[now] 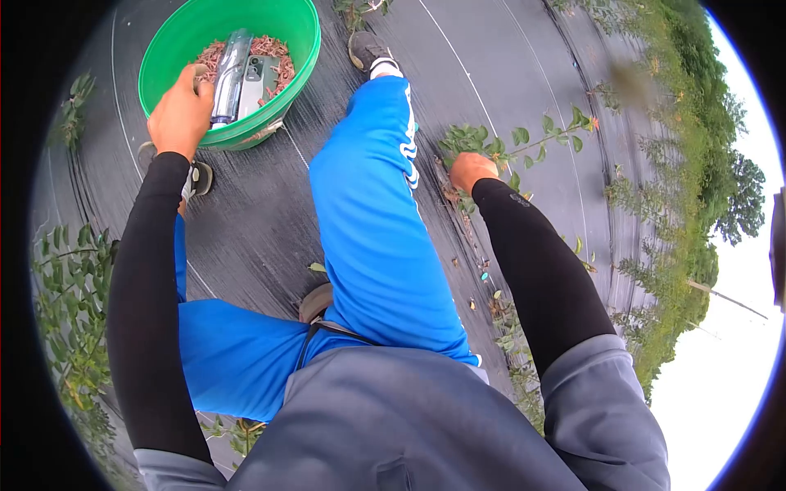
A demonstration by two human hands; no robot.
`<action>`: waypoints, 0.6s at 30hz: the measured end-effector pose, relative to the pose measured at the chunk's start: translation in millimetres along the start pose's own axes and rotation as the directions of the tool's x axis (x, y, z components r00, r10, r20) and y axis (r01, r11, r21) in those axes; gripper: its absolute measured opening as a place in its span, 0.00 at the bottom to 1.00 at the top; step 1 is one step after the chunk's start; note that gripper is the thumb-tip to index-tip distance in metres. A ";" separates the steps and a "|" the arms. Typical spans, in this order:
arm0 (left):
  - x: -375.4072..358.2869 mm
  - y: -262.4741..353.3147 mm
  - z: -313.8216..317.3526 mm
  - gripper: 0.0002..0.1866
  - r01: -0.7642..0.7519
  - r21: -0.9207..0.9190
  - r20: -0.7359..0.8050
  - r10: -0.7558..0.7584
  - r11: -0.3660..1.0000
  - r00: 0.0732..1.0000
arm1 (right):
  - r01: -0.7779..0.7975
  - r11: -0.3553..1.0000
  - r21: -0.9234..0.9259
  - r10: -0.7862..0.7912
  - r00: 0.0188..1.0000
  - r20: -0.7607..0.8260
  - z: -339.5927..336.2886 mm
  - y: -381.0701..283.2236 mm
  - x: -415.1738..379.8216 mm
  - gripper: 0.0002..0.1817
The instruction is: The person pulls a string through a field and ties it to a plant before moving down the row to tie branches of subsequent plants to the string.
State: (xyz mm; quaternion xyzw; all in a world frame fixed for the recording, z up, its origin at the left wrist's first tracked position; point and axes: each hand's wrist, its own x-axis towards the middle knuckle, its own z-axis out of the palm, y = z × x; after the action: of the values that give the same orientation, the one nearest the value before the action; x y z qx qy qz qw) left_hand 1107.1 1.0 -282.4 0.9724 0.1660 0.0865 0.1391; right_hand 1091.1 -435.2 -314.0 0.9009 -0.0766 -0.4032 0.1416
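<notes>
My left hand is over the near-left rim of a green bucket. Its thumb and forefinger curve loosely apart above the contents; the other fingers are mostly hidden. In the bucket lie small pinkish-brown plant bits, a clear bottle and a pale phone with a camera block. On the other side, my right hand is closed low among the leaves of a small green plant. Its back faces me, so whatever its fingers hold is hidden.
Black ground sheeting with pale lines covers the ground. My blue-clad leg stretches between the bucket and the plant. Leafy shrubs grow at left, and further plant rows run along the right. Another shoe shows beside the bucket.
</notes>
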 end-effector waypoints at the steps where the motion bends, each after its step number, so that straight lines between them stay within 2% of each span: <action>1: -1.0 0.1 0.3 0.18 -0.008 -0.007 -0.032 0.008 1.000 0.999 | 0.008 1.000 -0.006 -0.008 1.000 0.001 -6.1 1.9 6.9 0.17; 6: 2.0 0.7 3.2 0.18 -0.027 -0.046 -0.057 0.025 0.999 0.998 | 0.014 0.970 -0.244 -0.002 0.999 0.049 -9.7 16.4 18.7 0.16; 11: 0.5 1.8 1.4 0.17 -0.037 -0.028 -0.051 0.035 0.999 0.998 | 0.144 0.891 -0.430 -0.098 0.987 0.126 -27.7 41.2 10.3 0.15; 12: 2.1 1.8 1.7 0.17 -0.037 -0.045 -0.053 0.034 0.998 0.998 | 0.139 0.892 -0.429 -0.096 0.988 0.121 -29.3 40.7 4.3 0.15; 14: -1.5 2.6 0.6 0.17 -0.031 -0.065 -0.055 0.028 0.997 0.998 | 0.204 0.871 -0.448 -0.193 0.979 0.070 -25.8 39.3 -14.4 0.14; 18: -3.8 1.4 -4.6 0.17 0.007 -0.025 -0.032 -0.008 1.000 0.999 | 0.201 0.855 -0.478 -0.198 0.978 0.057 -21.7 45.5 -34.3 0.13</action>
State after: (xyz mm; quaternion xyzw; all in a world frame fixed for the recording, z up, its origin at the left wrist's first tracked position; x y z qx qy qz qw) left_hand 1103.0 -0.5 -278.1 0.9685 0.1709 0.1037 0.1486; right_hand 1083.4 -465.6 -261.6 0.8393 0.1193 -0.4246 0.3180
